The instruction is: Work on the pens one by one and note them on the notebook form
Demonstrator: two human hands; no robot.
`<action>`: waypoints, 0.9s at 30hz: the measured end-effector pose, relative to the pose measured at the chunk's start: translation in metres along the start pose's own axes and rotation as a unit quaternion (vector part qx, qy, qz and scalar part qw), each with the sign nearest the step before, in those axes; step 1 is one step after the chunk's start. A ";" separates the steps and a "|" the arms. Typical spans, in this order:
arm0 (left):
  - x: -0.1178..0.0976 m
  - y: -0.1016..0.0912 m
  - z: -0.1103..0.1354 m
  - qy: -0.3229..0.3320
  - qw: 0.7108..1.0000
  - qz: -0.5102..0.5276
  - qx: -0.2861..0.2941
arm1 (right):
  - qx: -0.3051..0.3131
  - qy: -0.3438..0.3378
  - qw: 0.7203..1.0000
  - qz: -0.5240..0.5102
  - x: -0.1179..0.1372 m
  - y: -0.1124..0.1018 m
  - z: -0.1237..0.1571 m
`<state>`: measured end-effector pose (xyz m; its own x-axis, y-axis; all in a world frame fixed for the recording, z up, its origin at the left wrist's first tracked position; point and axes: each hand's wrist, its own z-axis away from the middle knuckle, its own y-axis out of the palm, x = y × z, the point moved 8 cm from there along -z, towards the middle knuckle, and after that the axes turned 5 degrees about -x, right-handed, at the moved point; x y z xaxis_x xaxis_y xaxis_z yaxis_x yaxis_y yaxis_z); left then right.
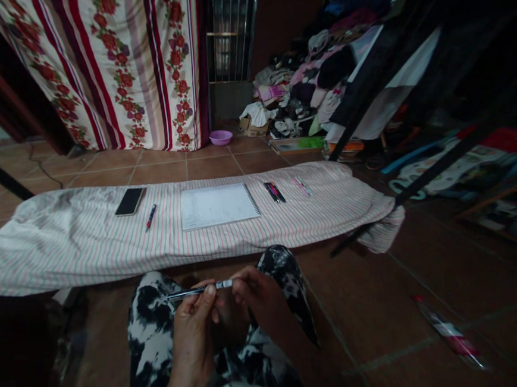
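Observation:
Above my lap, both hands hold a slim pen (223, 284) with a dark barrel, a pale label section and a clear tip end pointing left. My left hand (195, 315) pinches its barrel between thumb and fingers. The fingers of my right hand (258, 293) are closed around its right end, which they hide. On the striped cloth beyond lie an open spiral notebook (219, 205), a dark phone (131, 202), a dark blue and red pen (151, 218), a few dark pens (274, 192) and some pale pink pens (301, 186).
The striped cloth (96, 242) covers a low, long surface before my knees, with dark poles (367, 101) at its ends. A plastic bottle (453, 336) lies on the tiled floor at right. A purple basin (221, 138) and a clothes pile (304, 88) stand behind.

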<state>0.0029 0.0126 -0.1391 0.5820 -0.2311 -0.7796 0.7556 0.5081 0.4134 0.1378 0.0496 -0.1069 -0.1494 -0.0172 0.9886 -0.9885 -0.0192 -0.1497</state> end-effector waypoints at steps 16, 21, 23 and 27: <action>-0.001 0.000 0.001 -0.022 1.000 0.015 -0.005 | 0.005 -0.016 0.999 -0.045 -0.003 0.001 0.000; 0.003 -0.003 -0.004 -0.023 1.000 0.010 -0.010 | -0.001 -0.017 0.999 -0.035 -0.005 0.002 -0.001; 0.004 -0.004 -0.005 -0.022 1.000 0.010 -0.013 | 0.001 -0.019 0.999 -0.033 -0.005 0.002 -0.001; 0.004 -0.005 -0.004 -0.025 1.000 0.010 -0.012 | 0.002 -0.014 0.999 -0.032 -0.004 0.002 0.000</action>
<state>0.0007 0.0125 -0.1461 0.6116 -0.2622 -0.7465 0.7368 0.5324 0.4167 0.1362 0.0498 -0.1116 -0.0842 -0.0436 0.9955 -0.9960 -0.0247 -0.0853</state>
